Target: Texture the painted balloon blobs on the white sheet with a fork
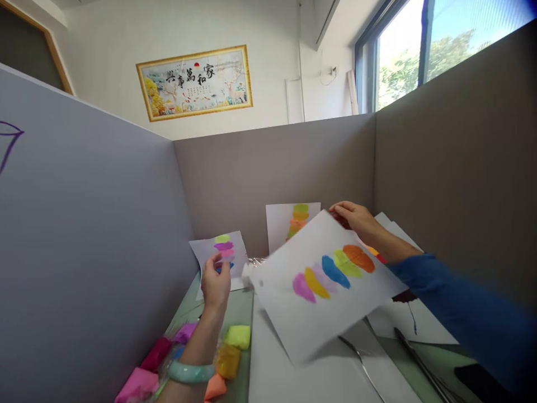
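My right hand [354, 217] pinches the top edge of a white sheet of paper [277, 313], which is tilted in the air over the table. The sheet bears a slanting row of flat coloured shapes, from pink through yellow, lilac, blue and lime to orange. My left hand [216, 282] is raised to the left of it, fingers bent with a gap between them and nothing visible inside. Just behind that hand, a smaller sheet with coloured shapes [241, 252] leans at the back. Another sheet with a coloured column [277, 221] stands against the rear panel, partly hidden by the held sheet.
Several soft packets of coloured clay [238, 337] lie around my left forearm. A white board [268, 375] covers the table's middle, with a thin metal tool [361, 361] on it. Scissors-like dark tools [415, 358] and more paper [436, 324] lie right. Grey panels [272, 173] enclose the table.
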`<state>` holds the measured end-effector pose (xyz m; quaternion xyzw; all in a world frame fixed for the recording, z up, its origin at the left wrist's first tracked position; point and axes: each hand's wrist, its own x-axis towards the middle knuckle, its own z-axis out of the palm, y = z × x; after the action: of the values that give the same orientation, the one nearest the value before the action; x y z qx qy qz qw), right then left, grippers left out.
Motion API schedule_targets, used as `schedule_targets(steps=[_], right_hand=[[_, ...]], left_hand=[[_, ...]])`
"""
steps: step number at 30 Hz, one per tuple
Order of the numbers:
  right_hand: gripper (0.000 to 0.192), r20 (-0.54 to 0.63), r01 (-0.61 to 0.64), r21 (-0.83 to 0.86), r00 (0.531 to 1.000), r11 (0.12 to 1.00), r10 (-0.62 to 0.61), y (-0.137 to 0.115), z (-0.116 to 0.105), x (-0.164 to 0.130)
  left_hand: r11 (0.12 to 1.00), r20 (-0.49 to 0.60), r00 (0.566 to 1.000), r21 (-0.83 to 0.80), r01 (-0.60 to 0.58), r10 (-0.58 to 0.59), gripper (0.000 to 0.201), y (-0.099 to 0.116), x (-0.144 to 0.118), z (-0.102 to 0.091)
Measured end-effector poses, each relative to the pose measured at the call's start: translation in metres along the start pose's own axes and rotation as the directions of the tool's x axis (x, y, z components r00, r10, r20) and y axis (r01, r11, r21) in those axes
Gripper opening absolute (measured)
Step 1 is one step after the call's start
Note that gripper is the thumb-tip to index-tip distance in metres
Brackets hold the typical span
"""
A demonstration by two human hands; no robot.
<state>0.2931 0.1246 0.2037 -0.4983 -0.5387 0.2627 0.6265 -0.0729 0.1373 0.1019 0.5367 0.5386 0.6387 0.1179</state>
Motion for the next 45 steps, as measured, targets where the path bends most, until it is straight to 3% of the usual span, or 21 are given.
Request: schedule_targets(steps=[1, 3, 6, 11, 13, 15, 19, 21, 25, 28, 31, 34, 35, 37, 39, 41, 43, 45], right_hand=[[0.011, 0.085, 0.019, -0.047, 0.996, 0.999, -0.015, -0.004, -0.001, 0.0], [0.013, 0.241, 0.063, -0.145, 0.97, 0.987, -0.026, -0.015, 0.001, 0.001], [0.015, 0.385, 0.141, -0.273, 0.922, 0.952, -0.026, -0.025, 0.01, -0.003], [0.013, 0.331, 0.082, -0.423, 0.941, 0.902, 0.069, -0.006, 0.005, -0.021], [0.014, 0.338, 0.014, -0.541, 0.919, 0.841, 0.203, 0.014, -0.008, -0.033], [0.014, 0.358, -0.013, -0.667, 0.871, 0.745, 0.336, 0.038, -0.02, -0.048], [0.008, 0.362, 0.083, -0.836, 0.826, 0.542, 0.432, 0.089, -0.033, -0.08], [0.003, 0.34, 0.064, -0.861, 0.811, 0.505, 0.477, 0.111, -0.034, -0.091], [0.007, 0.325, -0.002, -0.827, 0.814, 0.562, 0.481, 0.139, -0.035, -0.096], [0.007, 0.384, 0.023, -0.794, 0.793, 0.607, 0.473, 0.141, -0.038, -0.09], [0.009, 0.451, 0.03, -0.708, 0.788, 0.705, 0.42, 0.121, -0.04, -0.085], [0.007, 0.451, 0.006, -0.599, 0.829, 0.801, 0.331, 0.085, -0.038, -0.082], [0.004, 0.422, -0.015, -0.583, 0.849, 0.813, 0.318, 0.073, -0.036, -0.081], [0.003, 0.366, -0.038, -0.551, 0.886, 0.834, 0.283, 0.052, -0.032, -0.077], [0.003, 0.377, -0.006, -0.521, 0.895, 0.854, 0.237, 0.041, -0.026, -0.069], [0.007, 0.372, 0.048, -0.502, 0.913, 0.864, 0.166, 0.039, -0.021, -0.058], [0.015, 0.268, 0.079, -0.496, 0.961, 0.865, 0.065, 0.043, -0.016, -0.047], [0.025, 0.099, 0.035, -0.481, 0.995, 0.876, 0.015, 0.051, -0.011, -0.04]], left_hand=[[0.999, 0.008, 0.999, 0.012, -0.042, 0.042, 0.033, 0.004, 0.0, 0.0], [0.989, 0.145, 0.979, 0.002, -0.145, 0.143, 0.035, 0.012, -0.005, 0.004], [0.961, 0.431, 0.868, 0.008, -0.278, 0.247, 0.038, 0.021, -0.018, 0.018], [0.937, 0.74, 0.669, 0.184, -0.297, 0.067, 0.03, 0.009, -0.053, 0.045], [0.927, 0.784, 0.621, 0.25, -0.28, -0.023, 0.025, 0.001, -0.066, 0.054], [0.93, 0.791, 0.601, 0.296, -0.216, -0.112, 0.022, -0.004, -0.076, 0.062], [0.947, 0.805, 0.552, 0.311, -0.083, -0.216, 0.025, -0.01, -0.087, 0.075], [0.947, 0.799, 0.551, 0.317, -0.046, -0.241, 0.029, -0.012, -0.09, 0.079], [0.941, 0.784, 0.55, 0.338, 0.008, -0.286, 0.038, -0.016, -0.095, 0.083], [0.938, 0.785, 0.528, 0.34, 0.072, -0.325, 0.043, -0.017, -0.096, 0.081], [0.931, 0.76, 0.538, 0.314, 0.188, -0.365, 0.052, -0.014, -0.092, 0.074], [0.923, 0.746, 0.553, 0.235, 0.304, -0.372, 0.056, -0.008, -0.085, 0.063], [0.921, 0.767, 0.531, 0.204, 0.331, -0.361, 0.054, -0.006, -0.083, 0.058], [0.906, 0.832, 0.444, 0.15, 0.396, -0.332, 0.047, -0.002, -0.08, 0.051], [0.865, 0.875, 0.373, 0.096, 0.492, -0.309, 0.041, 0.0, -0.078, 0.046], [0.799, 0.867, 0.387, 0.022, 0.601, -0.314, 0.038, -0.001, -0.075, 0.043], [0.74, 0.807, 0.486, -0.094, 0.666, -0.335, 0.035, -0.004, -0.069, 0.041], [0.712, 0.716, 0.604, -0.215, 0.669, -0.352, 0.03, -0.009, -0.061, 0.039]])
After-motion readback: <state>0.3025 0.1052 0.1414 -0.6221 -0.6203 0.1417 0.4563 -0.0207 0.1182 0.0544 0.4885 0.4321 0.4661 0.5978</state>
